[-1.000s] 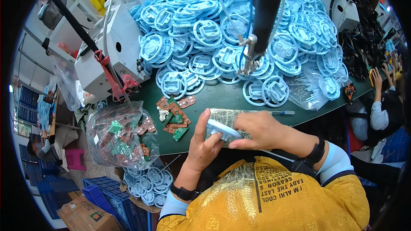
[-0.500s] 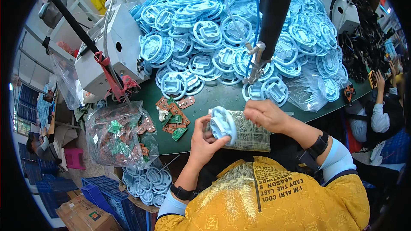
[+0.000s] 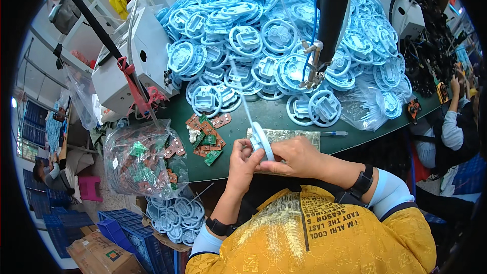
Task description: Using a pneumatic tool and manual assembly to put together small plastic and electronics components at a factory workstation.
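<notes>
A light-blue plastic ring-shaped part (image 3: 262,141) is turned nearly edge-on in front of my chest. My left hand (image 3: 242,165) grips its left side, thumb against the lower rim. My right hand (image 3: 295,156) closes on its right side, the thumb at the bottom edge; some of its fingers are hidden. A thin pale strip (image 3: 246,104), smeared by motion, rises from the part's top toward the heap; I cannot tell whether they touch. Under the hands lies a tape-wrapped block (image 3: 312,138). A slim tool with a blue end (image 3: 335,133) rests beside the block.
A large heap of light-blue parts (image 3: 279,35) covers the table's back. A black hanging tool (image 3: 332,15) reaches down over it. Left are circuit boards (image 3: 208,142), a clear bag of boards (image 3: 139,160) and a white machine (image 3: 134,53). A person works far right.
My right hand has come left and down onto the plastic part, which has turned edge-on. The pale strip has appeared above it. The black hanging tool has shifted slightly right.
</notes>
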`<state>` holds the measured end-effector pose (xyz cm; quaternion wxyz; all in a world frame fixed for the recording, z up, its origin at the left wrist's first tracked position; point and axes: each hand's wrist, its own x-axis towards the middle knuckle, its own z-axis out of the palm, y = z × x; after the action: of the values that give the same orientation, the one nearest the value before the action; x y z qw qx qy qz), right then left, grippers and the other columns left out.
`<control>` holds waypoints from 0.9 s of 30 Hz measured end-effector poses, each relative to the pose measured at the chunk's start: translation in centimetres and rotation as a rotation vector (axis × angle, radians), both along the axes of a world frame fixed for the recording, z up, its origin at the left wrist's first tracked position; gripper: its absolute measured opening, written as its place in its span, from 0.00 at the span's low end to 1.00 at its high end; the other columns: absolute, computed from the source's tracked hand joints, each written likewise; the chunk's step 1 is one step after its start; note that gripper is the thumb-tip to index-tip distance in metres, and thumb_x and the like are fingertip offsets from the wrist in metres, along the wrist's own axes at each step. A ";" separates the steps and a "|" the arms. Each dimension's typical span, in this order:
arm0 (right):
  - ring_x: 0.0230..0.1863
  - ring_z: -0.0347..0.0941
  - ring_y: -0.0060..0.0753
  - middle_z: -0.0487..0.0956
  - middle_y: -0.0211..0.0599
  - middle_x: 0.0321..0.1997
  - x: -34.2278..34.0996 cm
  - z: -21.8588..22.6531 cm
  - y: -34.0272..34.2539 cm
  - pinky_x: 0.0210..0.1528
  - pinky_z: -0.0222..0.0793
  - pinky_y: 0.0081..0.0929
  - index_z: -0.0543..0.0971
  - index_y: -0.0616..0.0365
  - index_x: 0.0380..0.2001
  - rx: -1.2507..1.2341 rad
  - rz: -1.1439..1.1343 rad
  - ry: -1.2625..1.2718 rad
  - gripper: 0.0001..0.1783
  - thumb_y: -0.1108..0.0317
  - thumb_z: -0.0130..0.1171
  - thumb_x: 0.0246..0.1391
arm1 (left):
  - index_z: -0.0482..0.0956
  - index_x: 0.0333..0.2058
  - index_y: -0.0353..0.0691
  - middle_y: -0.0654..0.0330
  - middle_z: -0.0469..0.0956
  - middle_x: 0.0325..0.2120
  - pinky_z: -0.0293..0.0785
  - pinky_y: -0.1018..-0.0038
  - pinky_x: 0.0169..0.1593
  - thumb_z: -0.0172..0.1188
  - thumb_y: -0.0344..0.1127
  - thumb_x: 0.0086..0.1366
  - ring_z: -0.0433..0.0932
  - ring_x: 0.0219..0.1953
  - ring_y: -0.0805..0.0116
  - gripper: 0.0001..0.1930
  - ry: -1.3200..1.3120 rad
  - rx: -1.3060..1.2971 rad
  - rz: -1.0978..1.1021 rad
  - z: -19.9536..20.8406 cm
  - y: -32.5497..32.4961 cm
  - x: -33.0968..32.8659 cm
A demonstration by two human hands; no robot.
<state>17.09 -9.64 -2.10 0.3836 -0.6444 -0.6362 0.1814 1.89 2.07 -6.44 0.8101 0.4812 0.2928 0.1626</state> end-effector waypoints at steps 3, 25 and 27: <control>0.27 0.78 0.50 0.79 0.42 0.25 0.0 -0.4 -0.4 0.27 0.71 0.42 0.78 0.55 0.31 -0.003 -0.025 0.002 0.17 0.52 0.62 0.55 | 0.57 0.51 0.35 0.50 0.72 0.46 0.82 0.75 0.36 0.65 0.31 0.61 0.80 0.42 0.66 0.27 0.017 0.028 0.023 0.2 -0.5 0.2; 0.42 0.79 0.27 0.79 0.36 0.47 1.7 -5.7 -5.3 0.44 0.79 0.25 0.75 0.62 0.51 -0.307 -0.130 1.009 0.14 0.77 0.47 0.65 | 0.84 0.40 0.33 0.56 0.80 0.41 0.79 0.77 0.44 0.66 0.19 0.55 0.81 0.41 0.70 0.13 -0.216 0.662 -0.178 1.9 -1.1 -1.6; 0.42 0.79 0.26 0.79 0.36 0.46 1.6 -6.1 -5.4 0.43 0.79 0.24 0.76 0.61 0.51 -0.288 -0.138 1.016 0.14 0.76 0.48 0.65 | 0.84 0.40 0.34 0.56 0.81 0.41 0.79 0.76 0.44 0.66 0.20 0.55 0.81 0.41 0.70 0.13 -0.228 0.727 -0.192 1.8 -0.9 -1.6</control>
<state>18.67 -15.04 -8.18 0.5618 -0.5621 -0.2950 0.5304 0.29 1.17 -4.61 0.6257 0.7408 0.0780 0.2314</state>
